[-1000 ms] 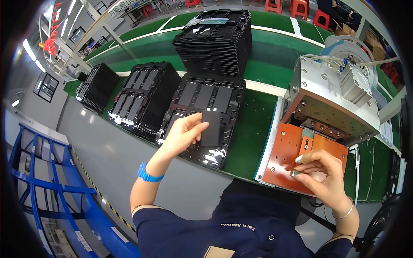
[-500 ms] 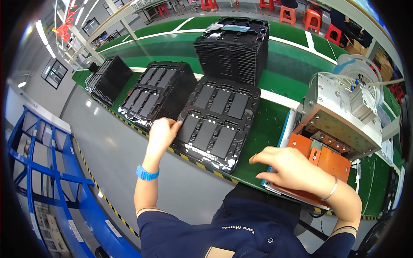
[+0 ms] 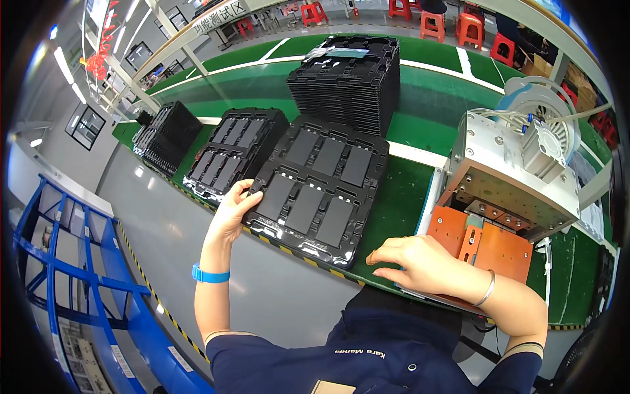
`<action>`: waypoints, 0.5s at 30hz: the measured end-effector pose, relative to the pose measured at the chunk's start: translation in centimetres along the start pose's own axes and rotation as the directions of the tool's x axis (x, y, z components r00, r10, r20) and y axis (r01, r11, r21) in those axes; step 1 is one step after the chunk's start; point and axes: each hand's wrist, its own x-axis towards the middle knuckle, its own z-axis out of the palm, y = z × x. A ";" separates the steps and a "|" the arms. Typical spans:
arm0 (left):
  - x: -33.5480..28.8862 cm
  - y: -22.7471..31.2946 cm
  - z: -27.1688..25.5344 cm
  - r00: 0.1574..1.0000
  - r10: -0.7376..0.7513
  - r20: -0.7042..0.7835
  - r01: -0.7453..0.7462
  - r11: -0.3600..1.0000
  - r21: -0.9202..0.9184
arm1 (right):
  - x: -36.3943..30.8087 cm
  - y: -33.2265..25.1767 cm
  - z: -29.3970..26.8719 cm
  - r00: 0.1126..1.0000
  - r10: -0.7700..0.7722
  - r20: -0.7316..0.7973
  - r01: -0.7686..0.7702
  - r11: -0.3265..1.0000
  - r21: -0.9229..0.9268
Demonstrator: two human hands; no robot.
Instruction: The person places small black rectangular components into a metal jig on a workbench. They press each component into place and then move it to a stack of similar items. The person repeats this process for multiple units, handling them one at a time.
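A black plastic tray point(image 3: 321, 180) lies on the green bench in front of me, holding two rows of flat dark grey rectangular pieces point(image 3: 304, 207). My left hand point(image 3: 231, 209) pinches its left rim between thumb and fingers. To the tray's right, my right hand point(image 3: 420, 264) hovers over the front of the bench with thumb and fingers apart, holding nothing. It is close to the tray's near right corner and partly covers the orange plate point(image 3: 505, 253) of a silver machine point(image 3: 508, 174).
Behind the tray rises a tall stack of black trays point(image 3: 348, 82). Further left are another filled tray stack point(image 3: 230, 148) and a leaning tray stack point(image 3: 167, 134). A blue rack point(image 3: 92, 279) stands at lower left. Red stools point(image 3: 470, 29) are across the aisle.
My left hand and the tray's left side have shifted slightly left. My right hand has moved left, nearer the tray's near right corner. The whole view has shifted a little too.
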 end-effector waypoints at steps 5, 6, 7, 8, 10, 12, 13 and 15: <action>1.7 3.0 -3.3 0.989 0.133 -0.060 -0.138 0.986 -0.092 | -0.3 0.2 0.1 0.999 -0.013 -0.042 0.014 1.000 0.024; 2.2 3.5 -5.3 0.990 0.128 -0.062 -0.134 0.986 -0.097 | -0.3 0.2 0.1 0.999 -0.010 -0.041 0.010 1.000 0.004; 2.6 4.2 -7.7 0.990 0.124 -0.068 -0.130 0.987 -0.094 | -0.3 0.2 0.1 0.999 -0.011 -0.042 0.011 1.000 -0.010; 3.2 5.0 -9.0 0.986 0.160 -0.055 -0.164 0.981 -0.102 | -0.3 0.3 0.1 0.999 -0.003 -0.039 0.002 1.000 -0.012; 4.2 5.5 -14.3 0.980 0.170 -0.104 -0.183 0.975 -0.130 | -0.2 0.2 0.2 1.000 0.001 -0.029 -0.001 1.000 -0.008; 5.4 5.8 -18.8 0.976 0.180 -0.120 -0.196 0.971 -0.134 | 0.0 0.2 0.3 1.000 0.009 -0.006 -0.009 1.000 -0.020; 6.1 5.9 -20.9 0.975 0.183 -0.126 -0.199 0.971 -0.131 | 0.1 0.3 0.3 1.000 0.010 0.003 -0.009 1.000 -0.026; 7.5 5.6 -23.8 0.970 0.157 -0.184 -0.183 0.974 -0.137 | 0.2 0.4 0.5 1.000 0.018 -0.001 -0.017 0.999 0.042</action>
